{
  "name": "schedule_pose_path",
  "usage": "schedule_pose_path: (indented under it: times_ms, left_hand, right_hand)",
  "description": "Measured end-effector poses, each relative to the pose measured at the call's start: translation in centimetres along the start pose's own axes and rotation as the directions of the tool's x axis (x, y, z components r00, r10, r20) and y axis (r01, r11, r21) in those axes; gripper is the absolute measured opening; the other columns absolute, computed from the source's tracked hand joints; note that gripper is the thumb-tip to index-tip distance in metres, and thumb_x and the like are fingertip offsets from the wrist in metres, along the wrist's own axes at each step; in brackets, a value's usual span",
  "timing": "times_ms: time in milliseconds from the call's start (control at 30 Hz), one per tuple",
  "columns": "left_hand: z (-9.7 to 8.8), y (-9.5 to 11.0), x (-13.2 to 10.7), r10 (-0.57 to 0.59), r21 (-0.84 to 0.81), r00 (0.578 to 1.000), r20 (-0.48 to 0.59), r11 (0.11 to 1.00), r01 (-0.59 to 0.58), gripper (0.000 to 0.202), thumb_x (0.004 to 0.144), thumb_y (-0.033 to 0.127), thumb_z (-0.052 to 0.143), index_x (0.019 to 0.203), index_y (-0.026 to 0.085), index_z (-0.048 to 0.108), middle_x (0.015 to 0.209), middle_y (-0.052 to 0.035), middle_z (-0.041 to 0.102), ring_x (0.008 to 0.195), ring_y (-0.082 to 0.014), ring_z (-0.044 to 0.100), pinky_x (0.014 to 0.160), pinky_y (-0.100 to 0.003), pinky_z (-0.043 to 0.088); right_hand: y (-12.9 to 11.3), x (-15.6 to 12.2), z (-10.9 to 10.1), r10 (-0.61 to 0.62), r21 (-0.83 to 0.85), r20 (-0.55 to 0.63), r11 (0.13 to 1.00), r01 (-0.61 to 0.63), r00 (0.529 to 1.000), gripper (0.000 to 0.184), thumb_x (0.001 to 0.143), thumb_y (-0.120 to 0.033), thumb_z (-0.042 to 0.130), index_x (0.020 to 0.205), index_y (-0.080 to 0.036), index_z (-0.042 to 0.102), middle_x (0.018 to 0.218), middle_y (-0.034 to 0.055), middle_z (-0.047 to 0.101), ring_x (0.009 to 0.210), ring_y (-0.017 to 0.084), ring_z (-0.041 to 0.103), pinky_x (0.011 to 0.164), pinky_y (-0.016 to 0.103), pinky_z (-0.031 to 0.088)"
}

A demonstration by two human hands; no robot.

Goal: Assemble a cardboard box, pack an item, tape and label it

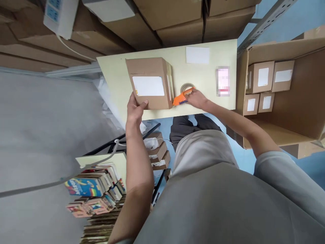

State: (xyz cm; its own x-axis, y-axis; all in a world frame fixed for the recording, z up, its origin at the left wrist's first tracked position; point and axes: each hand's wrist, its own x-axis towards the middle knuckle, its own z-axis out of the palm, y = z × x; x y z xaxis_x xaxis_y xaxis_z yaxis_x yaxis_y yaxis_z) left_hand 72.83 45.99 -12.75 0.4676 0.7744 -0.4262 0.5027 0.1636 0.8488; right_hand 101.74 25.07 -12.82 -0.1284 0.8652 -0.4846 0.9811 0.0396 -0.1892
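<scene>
A brown cardboard box (149,69) with a white label lies on the pale yellow table (218,51). My left hand (135,107) grips the box's near edge, thumb on top. My right hand (196,99) is closed on an orange tape dispenser (182,96) with a roll of tape, held at the box's right side. A white label sheet (197,55) lies further back on the table, and a pink phone-like item (223,81) lies to the right.
A large open carton (291,122) at the right holds several small labelled boxes (260,77). Stacked cartons (167,17) stand behind the table. Piles of books (93,193) and small boxes (158,152) sit at lower left. A white power strip (59,15) hangs at top left.
</scene>
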Motion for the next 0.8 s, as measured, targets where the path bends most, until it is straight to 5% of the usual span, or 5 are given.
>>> schedule_pose_path:
  times_ms: [167,367,667,800]
  left_hand:
    - [-1.6,1.4,0.4,0.049,0.323,0.997,-0.062,0.946,-0.026,0.100,0.082,0.034,0.086,0.174,0.023,0.051,0.185,-0.0161,0.047,0.182,-0.0414,0.024,0.150,-0.066,0.005]
    - [1.4,2.3,2.0,0.060,0.380,0.995,-0.077,0.925,-0.027,0.089,0.099,0.053,0.077,0.179,0.024,0.048,0.197,-0.0093,0.023,0.182,-0.0447,-0.019,0.145,-0.074,-0.018]
    - [5.1,5.2,2.5,0.088,0.498,0.992,-0.091,0.867,-0.031,0.091,0.106,0.079,0.060,0.183,0.037,0.038,0.199,-0.0043,0.016,0.181,-0.0335,-0.028,0.146,-0.072,-0.016]
    - [6.7,6.3,3.4,0.159,0.485,0.980,-0.122,0.871,-0.081,0.087,0.108,0.081,0.061,0.172,0.023,0.052,0.199,-0.0095,0.015,0.178,-0.0356,-0.036,0.139,-0.073,-0.026]
  right_hand:
    - [-5.5,1.2,0.7,-0.059,0.017,0.008,0.998,0.058,0.998,0.038,0.112,-0.010,0.046,0.136,0.001,0.073,0.116,0.0237,0.088,0.106,0.031,0.085,0.118,0.047,0.052]
    - [-7.4,2.1,1.1,-0.047,0.069,-0.010,0.996,0.047,0.999,0.037,0.111,-0.008,0.051,0.140,0.006,0.069,0.117,0.0284,0.087,0.108,0.034,0.084,0.119,0.051,0.049]
    - [-9.0,2.5,0.2,-0.040,0.094,-0.018,0.995,0.041,0.999,0.042,0.109,0.000,0.047,0.144,0.003,0.069,0.115,0.0234,0.087,0.111,0.031,0.085,0.121,0.051,0.051]
    - [-10.3,2.9,-0.5,-0.035,0.103,-0.016,0.994,0.037,0.999,0.044,0.107,0.001,0.046,0.144,0.003,0.070,0.119,0.0242,0.086,0.108,0.029,0.084,0.119,0.050,0.051]
